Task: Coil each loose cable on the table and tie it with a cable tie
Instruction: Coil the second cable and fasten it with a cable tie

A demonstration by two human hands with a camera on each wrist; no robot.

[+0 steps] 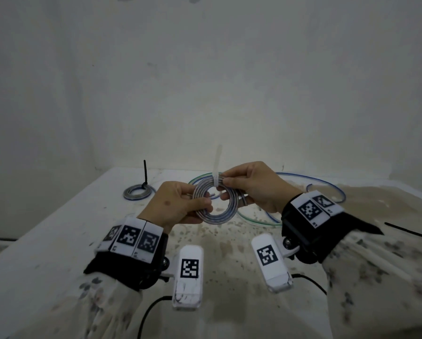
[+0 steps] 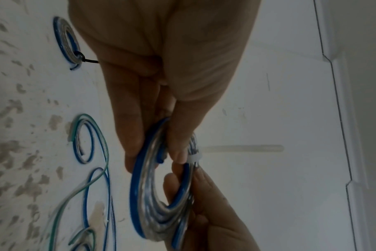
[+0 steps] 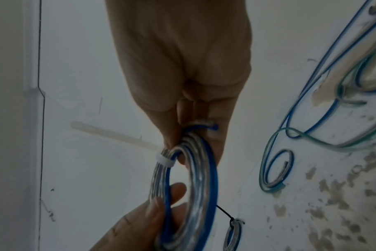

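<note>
I hold a coiled blue-and-clear cable (image 1: 214,204) above the table with both hands. My left hand (image 1: 180,204) grips the coil's lower left side (image 2: 144,195). My right hand (image 1: 251,187) pinches the coil's top right (image 3: 195,169), beside a white cable tie (image 1: 216,165) cinched round the strands. The tie's long tail (image 2: 243,148) sticks up free; its head (image 3: 165,160) sits against the coil.
A tied coil with a black cable tie (image 1: 137,192) lies at the back left. Loose blue and green cables (image 1: 322,184) sprawl across the stained table (image 1: 58,241) behind my hands. A black cable tie (image 1: 410,232) lies at the right edge.
</note>
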